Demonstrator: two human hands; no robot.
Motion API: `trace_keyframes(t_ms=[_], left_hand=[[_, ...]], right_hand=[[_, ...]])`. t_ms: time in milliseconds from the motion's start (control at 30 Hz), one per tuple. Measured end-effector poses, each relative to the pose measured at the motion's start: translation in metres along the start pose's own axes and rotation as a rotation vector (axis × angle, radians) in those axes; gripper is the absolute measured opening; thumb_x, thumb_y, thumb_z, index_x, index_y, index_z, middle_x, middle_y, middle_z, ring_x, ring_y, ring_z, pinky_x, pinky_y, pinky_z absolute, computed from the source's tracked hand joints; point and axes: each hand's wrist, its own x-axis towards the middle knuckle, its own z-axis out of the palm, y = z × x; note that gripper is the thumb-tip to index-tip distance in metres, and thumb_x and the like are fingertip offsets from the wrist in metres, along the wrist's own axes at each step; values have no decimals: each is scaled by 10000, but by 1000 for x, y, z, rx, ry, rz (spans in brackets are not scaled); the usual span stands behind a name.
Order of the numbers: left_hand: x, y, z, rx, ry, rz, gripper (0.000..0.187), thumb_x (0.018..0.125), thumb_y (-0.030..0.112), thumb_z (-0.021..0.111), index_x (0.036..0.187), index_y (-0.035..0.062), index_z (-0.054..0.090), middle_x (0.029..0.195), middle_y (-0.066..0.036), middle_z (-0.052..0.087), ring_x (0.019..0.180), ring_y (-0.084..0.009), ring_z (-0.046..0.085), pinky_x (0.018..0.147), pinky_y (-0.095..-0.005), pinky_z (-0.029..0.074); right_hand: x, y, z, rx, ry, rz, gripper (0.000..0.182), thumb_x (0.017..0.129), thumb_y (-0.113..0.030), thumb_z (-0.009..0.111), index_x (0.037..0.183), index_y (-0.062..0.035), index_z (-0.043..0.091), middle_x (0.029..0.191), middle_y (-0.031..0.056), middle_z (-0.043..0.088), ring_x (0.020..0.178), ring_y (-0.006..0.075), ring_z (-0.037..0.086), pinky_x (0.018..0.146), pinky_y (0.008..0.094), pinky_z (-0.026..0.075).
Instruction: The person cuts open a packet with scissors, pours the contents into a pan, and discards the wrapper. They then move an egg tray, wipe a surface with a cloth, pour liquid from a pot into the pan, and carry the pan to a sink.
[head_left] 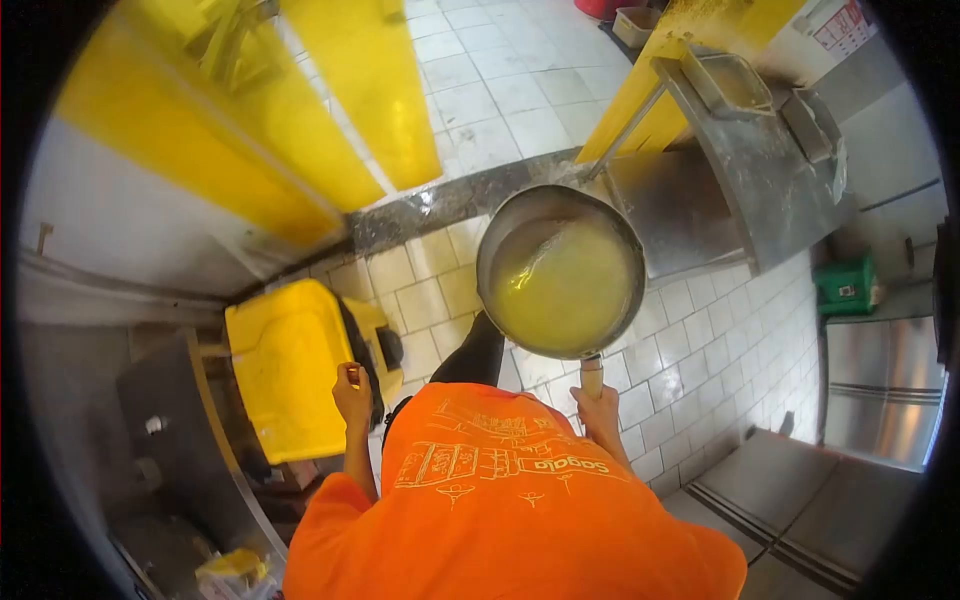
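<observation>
My right hand (598,412) grips the wooden handle of a round metal pan (503,236) held out in front of me, above the tiled floor. The pan holds a yellowish liquid (565,290) that fills most of its bottom. My left hand (352,392) rests on the edge of the lid of a yellow bin (285,375) at my left side; its fingers curl over that edge. My orange shirt (500,500) fills the lower middle of the view.
A white tiled floor (700,370) spreads below. A steel counter with a tray (745,150) stands at the upper right, a green crate (845,285) beyond it. Yellow panels (300,110) rise at the upper left. A steel table (170,440) stands at the left.
</observation>
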Motion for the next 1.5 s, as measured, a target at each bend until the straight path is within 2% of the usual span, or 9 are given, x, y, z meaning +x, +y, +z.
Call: trace_keyframes(t_ms=[233, 267, 433, 500, 700, 867, 1133, 1267, 1500], left_hand=[[226, 124, 130, -176, -275, 314, 167, 784, 128, 575, 923, 40, 546, 739, -125, 603, 698, -240, 604, 634, -328, 460], [263, 147, 148, -238, -334, 380, 186, 783, 140, 585, 935, 40, 543, 771, -127, 607, 726, -238, 606, 650, -332, 461], [436, 260, 216, -15, -547, 309, 326, 755, 216, 628, 1014, 52, 516, 813, -123, 617, 770, -272, 606, 689, -361, 465], [485, 260, 240, 69, -445, 232, 427, 732, 229, 647, 1083, 51, 483, 865, -160, 610, 813, -293, 599, 729, -395, 456], [580, 200, 255, 25, 184, -18, 543, 723, 247, 657, 1155, 16, 423, 1065, -219, 533, 983, -330, 525, 826, -381, 417], [600, 157, 206, 189, 306, -682, 568, 704, 274, 659, 1154, 28, 413, 1122, -203, 482, 1071, -355, 430, 902, -440, 356], [627, 89, 214, -31, 422, -1235, 460, 716, 324, 626, 1061, 39, 518, 1036, -194, 553, 1001, -349, 497, 849, -428, 402], [703, 43, 218, -484, 100, -1319, 371, 725, 334, 611, 903, 8, 610, 885, -190, 630, 866, -324, 594, 792, -394, 445], [895, 0, 152, -586, 503, -918, 281, 768, 245, 587, 945, 27, 590, 818, -128, 640, 798, -228, 614, 716, -312, 466]], right_hand=[[128, -87, -6, -262, 86, -183, 290, 696, -208, 650, 646, 62, 555, 526, 143, 531, 478, 236, 516, 480, 362, 402], [136, -123, -1, -212, 141, -286, 280, 698, -184, 663, 557, 2, 507, 445, 35, 449, 395, 120, 429, 385, 298, 320], [249, -215, 36, -146, 85, -317, 253, 705, -148, 648, 559, 6, 510, 452, 28, 452, 402, 110, 422, 388, 294, 316], [292, -253, 50, -208, 58, -230, 284, 703, -207, 651, 628, 46, 546, 509, 137, 505, 466, 191, 493, 475, 345, 399], [432, -377, 102, -307, -65, -373, 248, 701, -153, 650, 598, 38, 530, 491, 87, 484, 474, 135, 480, 461, 329, 388], [528, -467, 160, -302, -265, -301, 232, 701, -146, 648, 601, 28, 532, 507, 55, 500, 452, 128, 471, 433, 318, 375], [643, -674, 342, -388, -494, -314, 187, 724, -97, 608, 602, -45, 477, 483, 0, 429, 372, 103, 382, 346, 270, 292], [654, -769, 487, -415, -516, -345, 213, 727, -92, 593, 588, -72, 431, 465, -6, 399, 357, 104, 369, 335, 270, 270], [653, -894, 676, -277, -620, -322, 242, 757, -123, 577, 591, -77, 407, 445, -12, 363, 343, 83, 355, 322, 238, 270]])
